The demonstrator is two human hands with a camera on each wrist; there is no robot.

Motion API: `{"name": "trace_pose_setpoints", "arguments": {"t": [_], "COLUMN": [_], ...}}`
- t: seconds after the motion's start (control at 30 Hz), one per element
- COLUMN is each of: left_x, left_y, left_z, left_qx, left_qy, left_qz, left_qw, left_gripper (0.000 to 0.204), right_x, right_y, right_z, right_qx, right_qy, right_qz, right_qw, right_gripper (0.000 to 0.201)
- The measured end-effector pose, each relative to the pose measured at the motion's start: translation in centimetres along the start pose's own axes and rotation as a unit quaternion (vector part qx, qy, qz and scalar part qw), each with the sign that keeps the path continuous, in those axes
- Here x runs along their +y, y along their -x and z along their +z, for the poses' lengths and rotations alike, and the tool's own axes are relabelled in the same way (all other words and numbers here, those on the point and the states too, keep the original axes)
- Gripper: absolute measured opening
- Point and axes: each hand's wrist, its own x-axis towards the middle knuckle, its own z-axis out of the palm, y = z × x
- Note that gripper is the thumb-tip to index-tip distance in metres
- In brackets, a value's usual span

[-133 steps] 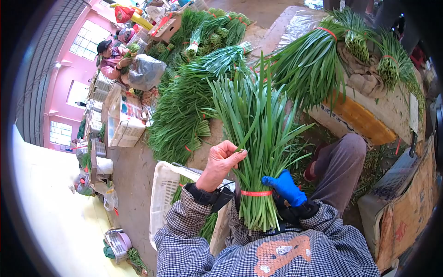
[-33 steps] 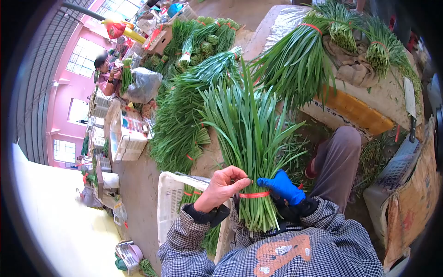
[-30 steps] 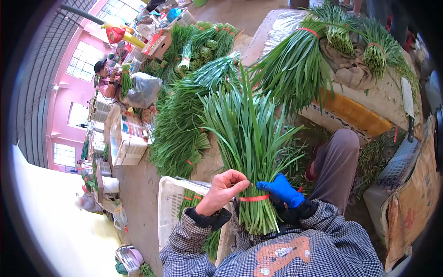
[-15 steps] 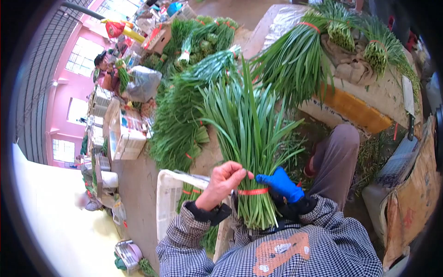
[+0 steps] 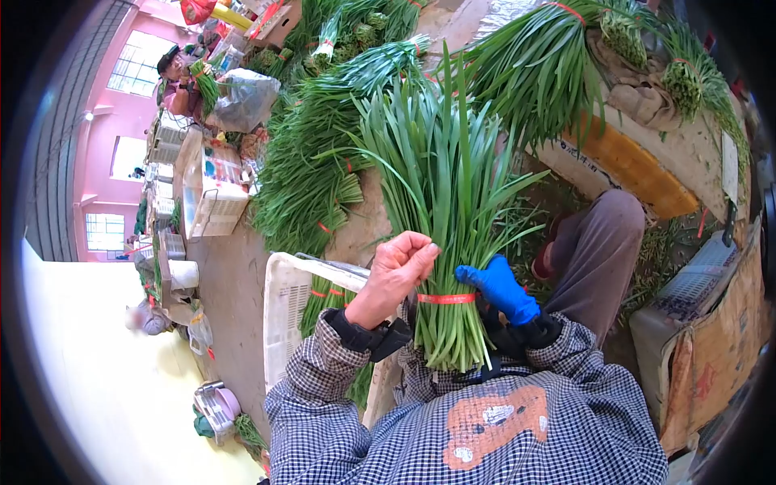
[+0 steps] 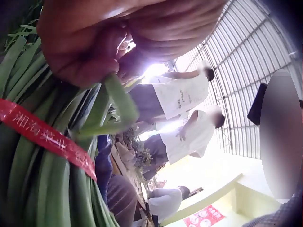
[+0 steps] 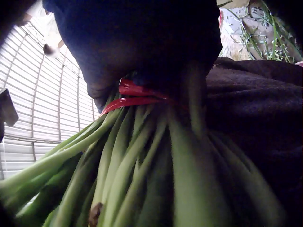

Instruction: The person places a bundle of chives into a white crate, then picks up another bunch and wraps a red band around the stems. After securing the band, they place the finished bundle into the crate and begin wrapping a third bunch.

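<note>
A bunch of Chinese chives (image 5: pixel 444 202) stands upright before the person's chest, leaves up and cut stems down. A red printed band (image 5: pixel 446 299) circles its stems. The left hand (image 5: pixel 394 277), bare, pinches a bent chive leaf (image 6: pixel 120 106) between thumb and fingers, just above the band at the bunch's left side. From the right, the right hand (image 5: pixel 503 289), in a blue glove, grips the bunch, thumb across the front; its other fingers are hidden behind. In the right wrist view, the band's red ends (image 7: pixel 135 94) show below the dark glove.
A white crate (image 5: pixel 283 323) with banded chives stands at the left. Chive piles (image 5: pixel 315 170) lie ahead. At the right are a bench (image 5: pixel 671 145) with bundles, a knife (image 5: pixel 730 174) and a cardboard-covered crate (image 5: pixel 711 372). Another person (image 5: pixel 178 81) works at far left.
The left hand has come down from the leaves to just above the band, now pinching a leaf there. The right hand keeps its grip. The head view has shifted.
</note>
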Motion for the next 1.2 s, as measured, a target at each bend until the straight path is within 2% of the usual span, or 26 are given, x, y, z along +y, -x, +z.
{"name": "trace_pose_setpoints", "arguments": {"t": [0.1, 0.13, 0.17, 0.2, 0.27, 0.3, 0.4, 0.43, 0.5, 0.53, 0.57, 0.6, 0.67, 0.7, 0.73, 0.77, 0.8, 0.83, 0.9, 0.93, 0.97, 1.03, 1.1, 1.2], "left_x": [0.2, 0.4, 1.0, 1.6, 3.4, 4.1, 3.8, 2.6, -1.3, -3.1, -5.7, -5.6, -6.3, -4.9, -2.6, 0.0, 2.0, 3.4, 5.8, 6.5, 7.0, 7.2, 7.5, 7.9], "left_y": [-0.3, -0.5, -0.4, -0.3, 0.0, 0.1, -0.6, -1.2, -2.7, -3.1, -3.5, -3.7, -3.3, -2.9, -2.5, -2.3, -2.5, -3.1, -5.1, -6.6, -8.4, -11.3, -13.1, -13.5], "left_z": [-0.5, -0.5, -0.3, -0.9, -2.2, -3.2, -7.1, -8.5, -11.7, -13.3, -15.3, -15.2, -14.6, -11.7, -9.4, -7.4, -5.8, -4.7, -3.5, -3.6, -3.9, -4.6, -5.1, -5.1], "left_qx": [0.004, 0.003, 0.043, 0.04, 0.109, 0.12, 0.147, 0.146, 0.252, 0.263, 0.281, 0.293, 0.266, 0.279, 0.279, 0.267, 0.242, 0.245, 0.15, 0.153, 0.142, 0.13, 0.092, 0.048], "left_qy": [0.029, 0.028, 0.009, 0.041, 0.083, 0.112, 0.069, 0.068, -0.053, -0.074, -0.197, -0.315, -0.307, -0.229, -0.226, -0.405, -0.562, -0.561, -0.498, -0.498, -0.534, -0.567, -0.66, -0.686], "left_qz": [-0.011, -0.007, -0.015, 0.006, 0.045, 0.062, 0.094, 0.098, 0.076, 0.048, 0.071, 0.094, 0.048, 0.109, 0.109, 0.228, 0.333, 0.333, 0.401, 0.402, 0.388, 0.378, 0.38, 0.362], "left_qw": [1.0, 1.0, 0.999, 0.998, 0.99, 0.985, 0.982, 0.982, 0.963, 0.961, 0.937, 0.898, 0.913, 0.926, 0.927, 0.844, 0.717, 0.717, 0.754, 0.753, 0.738, 0.72, 0.641, 0.63], "left_gripper": [0.012, 0.011, 0.01, 0.01, 0.009, 0.01, 0.03, 0.03, 0.041, 0.051, 0.054, 0.057, 0.06, 0.053, 0.053, 0.049, 0.045, 0.045, 0.036, 0.036, 0.033, 0.031, 0.025, 0.018], "right_x": [0.3, 0.5, 0.4, 0.1, -0.3, -0.2, -0.5, -0.5, 0.1, 0.3, 0.2, -0.2, -0.5, -0.3, 0.1, 0.1, 0.1, 0.0, -0.4, -0.8, -1.1, -0.5, -0.3, -0.4], "right_y": [-0.2, 0.1, 0.1, 0.0, -0.1, -0.1, 0.0, 0.1, 0.1, 0.0, 0.1, -0.1, 0.1, 0.1, 0.0, -0.1, -0.2, -0.1, -0.1, -0.1, -0.1, -0.1, 0.0, -0.1], "right_z": [-0.1, 0.1, 0.2, 0.0, -0.4, -0.5, -0.6, -0.5, -0.6, -0.6, -0.4, -0.4, -0.7, -0.7, -0.7, -0.7, -0.7, -0.5, -0.2, -0.1, -0.1, -0.3, -0.4, -0.6], "right_qx": [-0.007, 0.004, 0.014, 0.014, -0.028, -0.028, -0.039, -0.029, -0.021, -0.009, -0.012, -0.011, -0.027, -0.025, -0.019, -0.015, -0.015, -0.013, -0.015, -0.025, -0.033, -0.029, -0.024, 0.0], "right_qy": [0.009, 0.03, 0.051, 0.052, 0.056, 0.064, 0.088, 0.085, 0.088, 0.09, 0.066, 0.067, 0.092, 0.094, 0.083, 0.072, 0.074, 0.07, 0.067, 0.083, 0.099, 0.083, 0.063, 0.081], "right_qz": [-0.013, -0.036, -0.062, -0.073, 0.012, 0.003, 0.017, 0.0, -0.019, -0.037, -0.036, -0.041, 0.003, 0.004, -0.003, -0.012, -0.012, 0.003, 0.017, 0.042, 0.066, 0.04, 0.012, 0.017], "right_qw": [1.0, 0.999, 0.997, 0.996, 0.998, 0.998, 0.995, 0.996, 0.996, 0.995, 0.997, 0.997, 0.995, 0.995, 0.996, 0.997, 0.997, 0.997, 0.997, 0.995, 0.992, 0.995, 0.998, 0.997], "right_gripper": [0.097, 0.072, 0.053, 0.053, 0.082, 0.07, 0.065, 0.059, 0.055, 0.052, 0.051, 0.051, 0.058, 0.058, 0.061, 0.063, 0.063, 0.067, 0.071, 0.072, 0.074, 0.074, 0.074, 0.074]}}
